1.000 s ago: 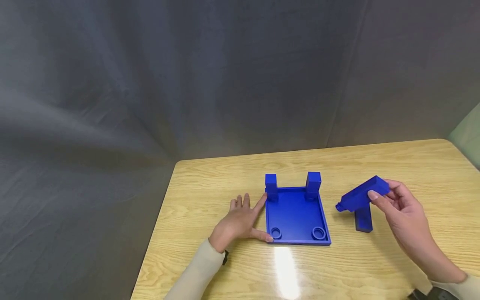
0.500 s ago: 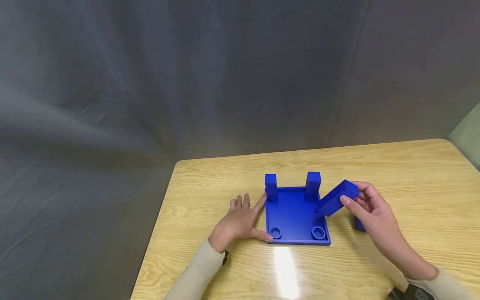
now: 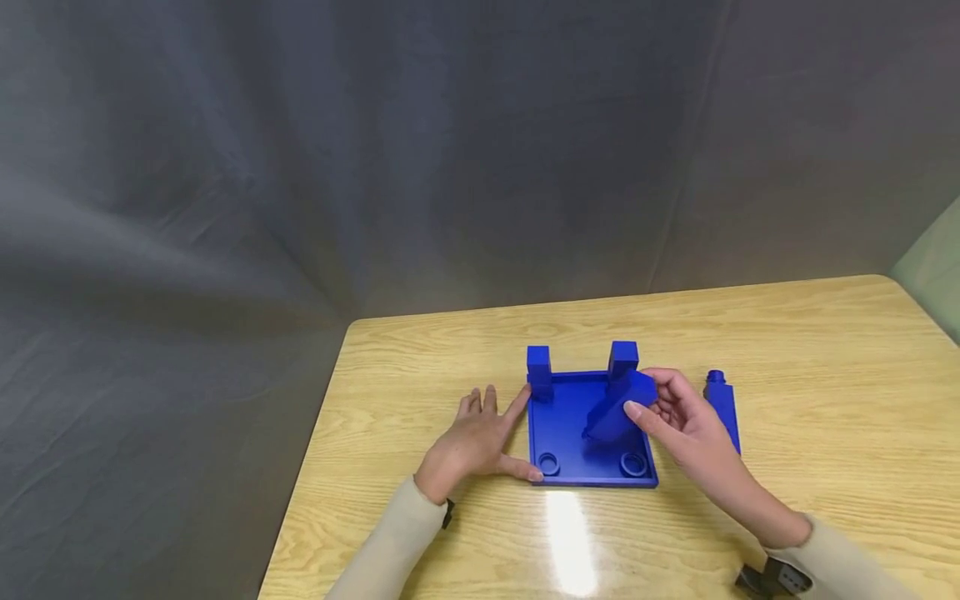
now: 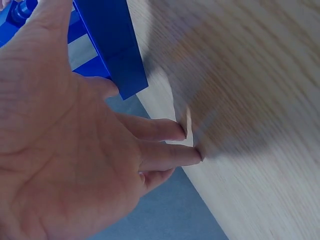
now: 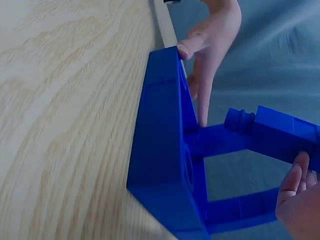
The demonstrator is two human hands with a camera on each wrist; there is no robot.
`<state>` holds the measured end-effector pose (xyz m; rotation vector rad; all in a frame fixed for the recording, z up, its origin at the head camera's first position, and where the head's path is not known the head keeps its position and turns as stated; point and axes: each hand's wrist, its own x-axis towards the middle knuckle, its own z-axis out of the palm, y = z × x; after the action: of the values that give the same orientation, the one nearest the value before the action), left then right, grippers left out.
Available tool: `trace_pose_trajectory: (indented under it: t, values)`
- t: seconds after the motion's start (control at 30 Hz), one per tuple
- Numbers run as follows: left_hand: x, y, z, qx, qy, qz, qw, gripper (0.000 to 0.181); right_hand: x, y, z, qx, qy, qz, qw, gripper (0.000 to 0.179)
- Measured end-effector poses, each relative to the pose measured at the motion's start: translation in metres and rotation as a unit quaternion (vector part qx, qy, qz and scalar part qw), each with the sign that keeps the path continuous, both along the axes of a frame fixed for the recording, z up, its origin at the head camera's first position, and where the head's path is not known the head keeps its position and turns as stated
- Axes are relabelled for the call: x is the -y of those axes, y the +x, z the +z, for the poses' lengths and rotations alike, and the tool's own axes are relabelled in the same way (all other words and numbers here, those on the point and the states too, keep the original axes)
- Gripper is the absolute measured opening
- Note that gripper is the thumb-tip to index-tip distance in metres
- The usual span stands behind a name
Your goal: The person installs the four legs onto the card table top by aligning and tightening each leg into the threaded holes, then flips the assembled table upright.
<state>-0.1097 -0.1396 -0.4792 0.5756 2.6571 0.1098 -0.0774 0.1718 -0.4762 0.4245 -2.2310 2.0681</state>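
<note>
A square blue tray (image 3: 566,482) with a raised rim lies on the table. Two blue square posts, a left one (image 3: 538,367) and a right one (image 3: 623,357), stand at its back corners; round sockets (image 3: 549,464) sit in the front corners. My left hand (image 3: 472,446) has its fingers spread, thumb and index finger touching the tray's left side. Over the tray's right half, my right hand (image 3: 693,433) pinches a third blue leg (image 5: 282,132) near its square end. That leg is tilted, its round threaded-looking tip pointing down-left, above the tray floor.
Another blue leg (image 3: 722,408) lies on the wooden table (image 3: 840,375) right of the tray, partly behind my right hand. A dark grey curtain (image 3: 487,167) hangs beyond the table's back edge.
My right hand has carried the pinched leg leftward, from beside the tray to over its right half. The leg on the table now shows its round tip. My left hand stays at the tray.
</note>
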Motion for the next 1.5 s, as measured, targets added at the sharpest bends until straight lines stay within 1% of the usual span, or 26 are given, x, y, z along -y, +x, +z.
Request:
trace_pose_trajectory:
  t: [0.13, 0.27, 0.53, 0.67, 0.83, 1.0, 1.2, 1.33, 1.5]
  values:
    - [0.001, -0.001, 0.001, 0.003, 0.006, 0.001, 1.0, 0.133, 0.009, -0.004, -0.001, 0.0, 0.001, 0.013, 0.9999, 0.036]
    - [0.0, -0.003, 0.003, 0.001, 0.002, 0.002, 1.0, 0.133, 0.018, -0.007, -0.002, -0.006, 0.002, 0.018, 0.9998, 0.035]
    - [0.0, -0.002, 0.0, -0.003, -0.008, -0.001, 1.0, 0.134, 0.036, -0.002, -0.013, -0.017, 0.004, 0.054, 0.9984, 0.034]
    - [-0.002, -0.002, -0.001, -0.009, -0.01, 0.001, 0.9999, 0.134, 0.041, -0.002, -0.018, -0.028, 0.012, 0.072, 0.997, 0.035]
    - [-0.002, -0.002, 0.001, -0.004, -0.008, 0.008, 0.9999, 0.133, 0.047, -0.003, -0.023, -0.034, 0.017, 0.091, 0.9951, 0.036]
    - [0.0, 0.0, 0.003, -0.002, -0.007, 0.011, 0.9999, 0.133, 0.054, -0.003, -0.024, -0.034, 0.016, 0.112, 0.993, 0.036]
    - [-0.002, -0.001, 0.004, -0.002, -0.003, 0.009, 0.9999, 0.133, 0.055, -0.002, -0.023, -0.056, 0.057, 0.117, 0.9899, 0.037]
    - [-0.002, -0.003, 0.004, 0.0, -0.005, 0.009, 1.0, 0.133, 0.055, -0.001, -0.022, -0.077, 0.086, 0.119, 0.9862, 0.038]
    - [-0.003, -0.002, 0.002, -0.001, -0.006, 0.011, 0.9999, 0.132, 0.056, 0.0, -0.02, -0.091, 0.11, 0.133, 0.9809, 0.038]
